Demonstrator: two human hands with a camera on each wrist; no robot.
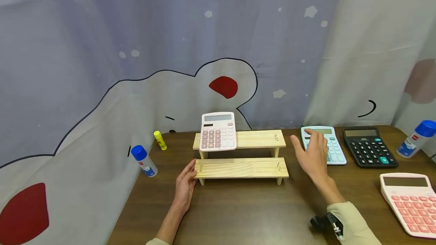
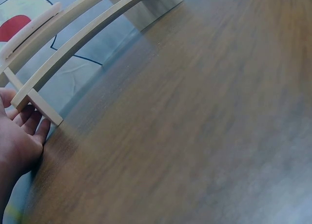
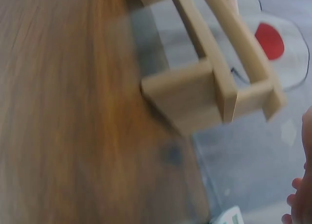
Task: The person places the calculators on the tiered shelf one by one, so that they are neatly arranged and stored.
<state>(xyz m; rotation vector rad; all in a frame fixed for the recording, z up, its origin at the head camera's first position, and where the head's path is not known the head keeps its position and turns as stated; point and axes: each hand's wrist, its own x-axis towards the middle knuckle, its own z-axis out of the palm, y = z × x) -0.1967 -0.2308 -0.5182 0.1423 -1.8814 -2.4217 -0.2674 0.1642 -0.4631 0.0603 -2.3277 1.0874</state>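
A two-tier wooden stand [image 1: 242, 168] stands on the table, with a white and pink calculator [image 1: 218, 131] leaning back on the left part of its upper tier. My left hand [image 1: 185, 184] holds the left end of the lower tier, thumb at the top edge; in the left wrist view the fingers [image 2: 34, 119] curl beneath the board beside the leg. To the right of the stand, my right hand [image 1: 313, 154] overlaps a light blue calculator [image 1: 335, 148] in the head view, its fingers loosely bent and thumb apart. Part of that calculator's keypad is hidden behind the hand.
A black calculator [image 1: 369, 148] lies right of the light blue one, and a pink calculator [image 1: 410, 203] nearer the front. Blue-capped glue bottles stand at the left [image 1: 144, 162] and right [image 1: 416, 139]. A yellow glue stick [image 1: 160, 140] stands by the printed curtain [image 1: 163, 101].
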